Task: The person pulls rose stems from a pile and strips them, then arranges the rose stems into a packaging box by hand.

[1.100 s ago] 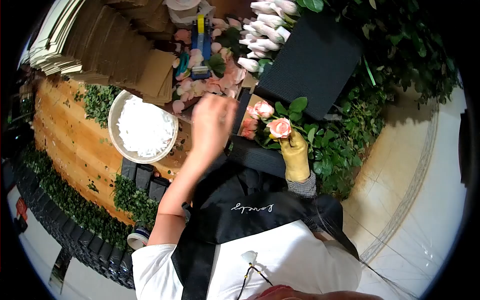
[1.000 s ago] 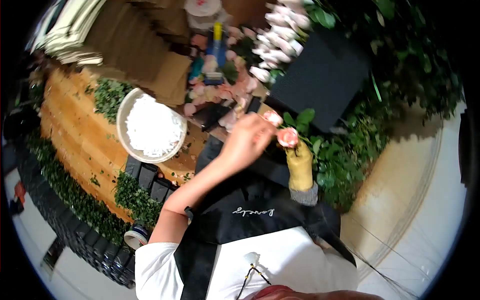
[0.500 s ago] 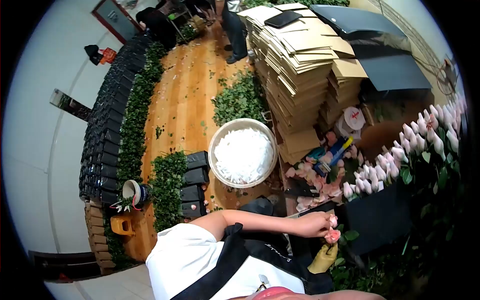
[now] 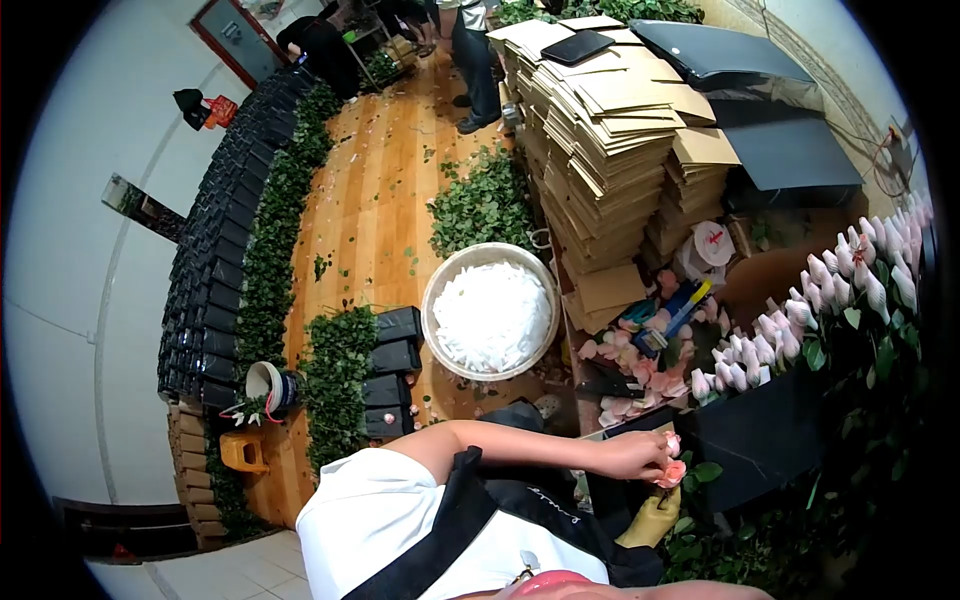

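My bare left hand (image 4: 638,455) reaches across from the left, its fingers closed around the head of a pink rose (image 4: 674,474). A second pink piece (image 4: 672,441), petals or another bloom, shows at its fingertips. My right hand (image 4: 650,518), in a yellowish glove, is shut just below on the rose's stem, which is mostly hidden. Green leaves (image 4: 706,471) stick out beside it. Dark panels (image 4: 750,440) lie just beyond the hands. Loose pink petals (image 4: 640,385) are scattered on the table near them.
A tub of white pieces (image 4: 428,330) stands left of the table. Beyond it rise stacked cardboard sheets (image 4: 610,180). Pale pink wrapped roses (image 4: 760,350) line the right. Black-wrapped bundles with foliage (image 4: 215,280) run along the wall. A yellow stool (image 4: 245,452) sits at left; a person (image 4: 472,70) stands at back.
Both hands stay together at the rose, with only a slight shift of the fingers. The whole view has moved a little, and the person at the back has changed posture slightly.
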`<state>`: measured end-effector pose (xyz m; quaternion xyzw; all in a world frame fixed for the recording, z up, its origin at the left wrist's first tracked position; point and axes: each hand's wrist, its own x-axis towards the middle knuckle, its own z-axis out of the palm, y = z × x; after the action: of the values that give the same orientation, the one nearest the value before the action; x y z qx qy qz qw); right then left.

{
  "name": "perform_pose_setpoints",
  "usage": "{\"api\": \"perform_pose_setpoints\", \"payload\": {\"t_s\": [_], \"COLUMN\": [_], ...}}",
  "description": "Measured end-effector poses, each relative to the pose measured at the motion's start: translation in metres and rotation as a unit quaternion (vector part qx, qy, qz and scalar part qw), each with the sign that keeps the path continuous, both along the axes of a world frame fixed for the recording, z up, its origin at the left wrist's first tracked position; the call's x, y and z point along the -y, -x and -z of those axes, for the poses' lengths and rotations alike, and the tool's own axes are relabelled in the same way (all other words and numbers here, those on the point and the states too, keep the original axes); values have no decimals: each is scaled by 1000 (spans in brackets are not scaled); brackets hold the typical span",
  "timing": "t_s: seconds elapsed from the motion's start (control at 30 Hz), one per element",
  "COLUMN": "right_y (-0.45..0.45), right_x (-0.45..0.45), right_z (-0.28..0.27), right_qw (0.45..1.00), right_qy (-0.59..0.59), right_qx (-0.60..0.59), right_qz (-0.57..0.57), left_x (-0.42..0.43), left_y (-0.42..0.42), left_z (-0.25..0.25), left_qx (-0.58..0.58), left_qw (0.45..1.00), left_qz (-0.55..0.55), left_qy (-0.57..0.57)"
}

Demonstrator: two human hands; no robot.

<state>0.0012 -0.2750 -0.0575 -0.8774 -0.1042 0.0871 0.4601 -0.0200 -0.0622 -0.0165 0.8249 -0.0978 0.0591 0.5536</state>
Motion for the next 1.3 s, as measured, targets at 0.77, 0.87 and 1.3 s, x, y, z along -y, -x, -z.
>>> {"api": "perform_pose_setpoints", "payload": {"t_s": [0.77,0.87,1.3], "right_y": [9,11,9], "right_x": [-37,-18,-29], "right_z": [-67,-31,-57], "right_qw": [997,997,994], "right_qy": [-19,31,13], "right_qx": [-62,25,52], "right_qz": [31,73,92], "left_x": [8,10,19], "left_y": [-10,-12,-8], "left_z": [3,3,-7], "left_qx": [54,26,24], "left_qw": [997,998,996], "left_qz": [-38,-32,-63], "left_qy": [29,52,-50]}}
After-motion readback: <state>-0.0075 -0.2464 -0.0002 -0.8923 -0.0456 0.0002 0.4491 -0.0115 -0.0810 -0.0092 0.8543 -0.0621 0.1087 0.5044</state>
